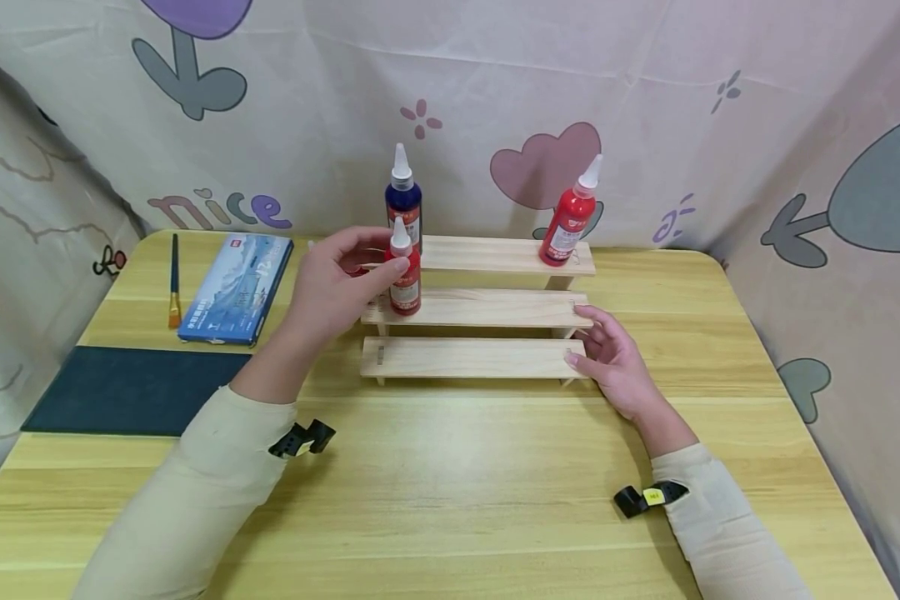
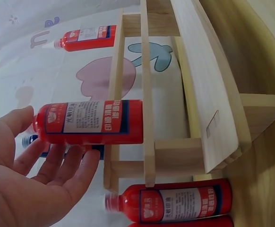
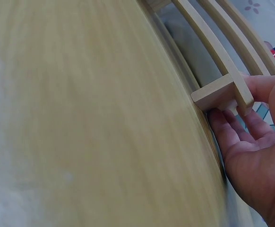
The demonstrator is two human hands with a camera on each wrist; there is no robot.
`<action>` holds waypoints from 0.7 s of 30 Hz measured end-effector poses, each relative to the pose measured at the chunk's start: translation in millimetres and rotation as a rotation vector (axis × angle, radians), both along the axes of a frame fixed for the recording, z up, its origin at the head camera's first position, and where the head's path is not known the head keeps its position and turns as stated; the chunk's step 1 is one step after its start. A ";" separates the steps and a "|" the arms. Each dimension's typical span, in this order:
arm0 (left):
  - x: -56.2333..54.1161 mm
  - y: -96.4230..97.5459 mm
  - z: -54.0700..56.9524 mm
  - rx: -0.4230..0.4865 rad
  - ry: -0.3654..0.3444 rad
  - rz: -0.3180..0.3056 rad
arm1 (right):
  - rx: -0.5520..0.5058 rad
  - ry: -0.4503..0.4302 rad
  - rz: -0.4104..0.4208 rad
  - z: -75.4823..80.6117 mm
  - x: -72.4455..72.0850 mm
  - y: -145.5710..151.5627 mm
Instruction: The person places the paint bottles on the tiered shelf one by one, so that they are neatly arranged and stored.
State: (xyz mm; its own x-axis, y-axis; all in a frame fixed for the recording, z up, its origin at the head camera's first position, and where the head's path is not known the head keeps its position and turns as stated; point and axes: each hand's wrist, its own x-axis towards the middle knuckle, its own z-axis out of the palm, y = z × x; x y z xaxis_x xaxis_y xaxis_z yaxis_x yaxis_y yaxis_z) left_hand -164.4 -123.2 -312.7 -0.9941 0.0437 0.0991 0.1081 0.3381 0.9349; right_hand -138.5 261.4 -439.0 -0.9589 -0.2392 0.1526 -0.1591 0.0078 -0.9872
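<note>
A three-tier wooden rack (image 1: 480,358) stands on the table. At the left end of its middle tier, my left hand (image 1: 326,292) holds a red ink bottle (image 1: 405,293) with a white nozzle, thumb and fingers near its shoulder. The bottle's base is right at the board. My right hand (image 1: 615,365) grips the rack's right end, the thumb on the lowest board. On the top tier are a dark blue bottle (image 1: 402,198), partly covered by the held one, and another red bottle (image 1: 567,225) at the right. Beside the rack, the left wrist view shows more red bottles (image 2: 175,203).
Left of the rack lie a blue box (image 1: 236,287), a paintbrush (image 1: 175,283) and a dark mat (image 1: 135,392). A printed cloth (image 1: 330,108) hangs behind the table (image 1: 465,492) and along its sides.
</note>
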 end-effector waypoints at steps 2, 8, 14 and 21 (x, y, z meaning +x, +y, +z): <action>2.2 -2.6 1.8 0.002 0.013 0.006 | 0.002 -0.001 -0.001 0.3 0.1 -0.2; 6.8 -12.3 7.0 0.014 0.087 0.042 | 0.007 -0.007 -0.003 1.2 0.9 -0.8; 8.8 -25.5 10.3 0.026 0.197 0.113 | 0.008 -0.005 -0.004 1.2 0.9 -0.6; 8.0 -42.7 10.2 0.034 0.291 0.178 | 0.001 -0.004 -0.006 1.1 0.6 -1.3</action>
